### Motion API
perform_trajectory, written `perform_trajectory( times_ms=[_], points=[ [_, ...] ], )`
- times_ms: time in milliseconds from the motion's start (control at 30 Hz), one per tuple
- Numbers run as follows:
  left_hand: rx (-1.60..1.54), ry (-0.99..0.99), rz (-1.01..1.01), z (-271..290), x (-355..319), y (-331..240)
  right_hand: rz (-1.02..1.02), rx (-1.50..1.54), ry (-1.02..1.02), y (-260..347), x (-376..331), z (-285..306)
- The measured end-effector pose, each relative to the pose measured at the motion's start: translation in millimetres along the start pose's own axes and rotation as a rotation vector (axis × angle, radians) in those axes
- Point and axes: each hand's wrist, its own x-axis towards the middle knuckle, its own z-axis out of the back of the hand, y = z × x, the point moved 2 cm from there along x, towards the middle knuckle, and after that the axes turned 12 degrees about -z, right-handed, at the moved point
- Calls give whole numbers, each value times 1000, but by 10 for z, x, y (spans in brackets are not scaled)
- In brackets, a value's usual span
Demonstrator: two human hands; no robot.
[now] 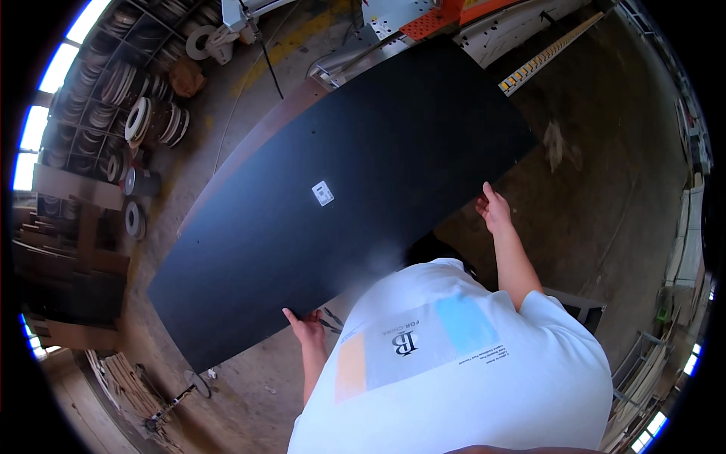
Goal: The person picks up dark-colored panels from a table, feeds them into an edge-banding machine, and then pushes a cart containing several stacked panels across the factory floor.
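Note:
A large black panel (249,234) stretches across the view in front of me, slanting from lower left to upper right. On its upper face is a small white printed label (323,194). My left hand (308,330) grips the near edge toward the left, its thumb showing at the edge and its fingers partly hidden beneath. Farther right, my right hand (495,209) holds the same edge near the panel's right end, thumb up and fingers curled at the underside. What bears the panel's far side is mostly hidden under it.
Beyond the panel stands an orange and white machine (431,24), with a yellow-marked rail (548,57) reaching right. Shelves of edge-band rolls (125,83) line the far left. Stacked boards (68,265) stand at left. A brown board edge (253,144) shows along the panel's far side.

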Motion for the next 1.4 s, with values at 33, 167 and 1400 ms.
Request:
perform_trajectory(
  times_ms=[33, 167, 1400],
  points=[
    [13, -29, 9, -35, -33, -11, 2, -6, 5, -13, 20, 5],
    [0, -151, 6, -88, -35, -14, 100, 34, 30, 50, 172, 60],
    [53, -460, 26, -588, -432, 271, 147, -335, -231, 955, 421, -328]
  ],
)
